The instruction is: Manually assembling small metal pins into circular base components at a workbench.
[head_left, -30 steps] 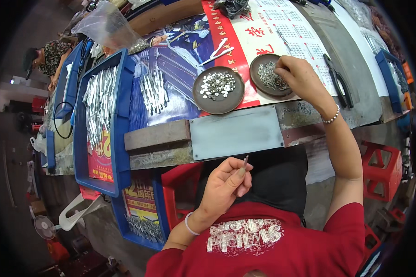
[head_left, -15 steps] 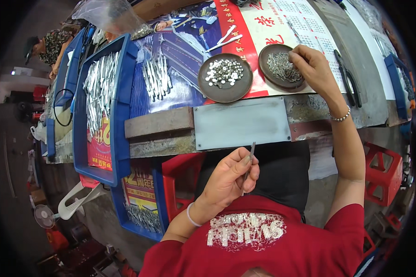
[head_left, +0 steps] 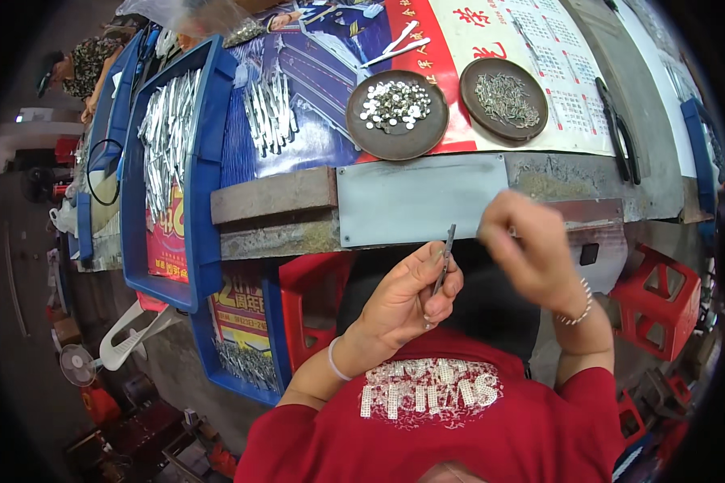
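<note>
Grey metal strip (head_left: 445,259) is pinched closely between thumb and fingers of the left hand (head_left: 415,290). Its long axis runs from near to far, the far tip leaning slightly right. Just to the right of this tip, and apart from it, is the right hand (head_left: 528,241), fingers curled but blurred; whether they hold something, I cannot tell. Farther lies a pale plate (head_left: 423,201), then a round dish (head_left: 469,92) with small pins (head_left: 503,101).

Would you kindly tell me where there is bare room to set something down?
The pale rectangular plate looks bare, with brown block left and two brown dishes beyond, though the right hand hides its near right corner. So does the grey bench between the pliers and white sheet. The left is crowded: blue tray, silver strips.
</note>
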Tool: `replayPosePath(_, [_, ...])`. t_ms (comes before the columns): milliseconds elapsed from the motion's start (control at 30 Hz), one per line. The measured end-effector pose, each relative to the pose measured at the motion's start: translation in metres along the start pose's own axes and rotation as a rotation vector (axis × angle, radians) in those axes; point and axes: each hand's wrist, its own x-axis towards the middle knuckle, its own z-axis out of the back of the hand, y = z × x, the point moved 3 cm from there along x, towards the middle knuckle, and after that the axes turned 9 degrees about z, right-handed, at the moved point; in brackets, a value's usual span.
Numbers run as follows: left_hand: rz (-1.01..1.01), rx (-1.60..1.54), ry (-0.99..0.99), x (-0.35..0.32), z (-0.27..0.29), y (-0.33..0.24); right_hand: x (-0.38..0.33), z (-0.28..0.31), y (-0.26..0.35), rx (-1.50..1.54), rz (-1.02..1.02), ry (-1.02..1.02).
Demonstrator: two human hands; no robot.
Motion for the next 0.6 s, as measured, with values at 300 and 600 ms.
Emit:
replayPosePath(300, [-0.005, 0.069, -0.067, 0.001, -0.002, 0.005, -0.027, -0.034, 0.003, 0.074, 0.007, -0.163])
replayPosePath(600, [-0.062, 0.094, -0.078, 0.003, 0.003, 0.01, -0.028, -0.038, 0.007, -0.15, 0.114, -0.178])
